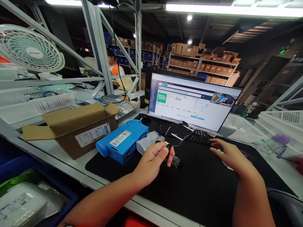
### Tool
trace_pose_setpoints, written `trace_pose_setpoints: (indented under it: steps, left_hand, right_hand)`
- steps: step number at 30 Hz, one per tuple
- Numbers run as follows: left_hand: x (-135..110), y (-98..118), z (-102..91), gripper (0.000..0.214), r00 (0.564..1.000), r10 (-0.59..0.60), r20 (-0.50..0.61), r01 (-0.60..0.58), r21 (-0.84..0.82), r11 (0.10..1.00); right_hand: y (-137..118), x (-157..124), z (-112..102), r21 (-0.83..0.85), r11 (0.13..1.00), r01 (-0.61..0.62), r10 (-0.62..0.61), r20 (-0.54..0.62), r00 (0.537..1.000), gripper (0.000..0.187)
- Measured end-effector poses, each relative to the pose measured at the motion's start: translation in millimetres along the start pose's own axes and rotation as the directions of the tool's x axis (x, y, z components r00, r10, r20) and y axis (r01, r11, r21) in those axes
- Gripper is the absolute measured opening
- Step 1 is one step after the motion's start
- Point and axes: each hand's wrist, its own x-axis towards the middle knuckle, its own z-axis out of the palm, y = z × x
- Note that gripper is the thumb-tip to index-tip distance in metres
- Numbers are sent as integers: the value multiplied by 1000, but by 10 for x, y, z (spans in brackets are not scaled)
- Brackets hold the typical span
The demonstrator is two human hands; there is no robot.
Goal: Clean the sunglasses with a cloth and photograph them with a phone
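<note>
My left hand is closed around a small black device with a thin cable that runs up toward the keyboard. It rests on the black desk mat. My right hand lies flat on the mat just in front of the keyboard's right end, fingers stretched out, holding nothing. A blue box with a white label sits left of my left hand, with a crumpled white bag beside it. Behind the keyboard a monitor shows a web form.
An open cardboard box with a barcode label stands at the left. White perforated baskets and a fan fill the left shelf. More white baskets sit at the right. A person in an orange vest is far behind.
</note>
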Motion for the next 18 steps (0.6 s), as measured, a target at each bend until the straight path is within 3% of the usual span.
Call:
trace_pose_setpoints:
  steps: [4, 9, 18]
  left_hand:
    - [-24, 64, 14, 40, 999, 41, 32, -42, 32, 999]
    - [-49, 165, 35, 42, 989, 118, 89, -133, 195, 972]
    - [-63, 104, -4, 36, 929, 298, 219, -363, 396, 844]
  right_hand:
    - [-66, -63, -43, 13, 1000, -10, 9, 28, 1000, 44]
    - [-131, -122, -90, 16, 1000, 10, -10, 22, 1000, 45]
    - [-240, -211, -157, 19, 999, 37, -38, 29, 999, 44]
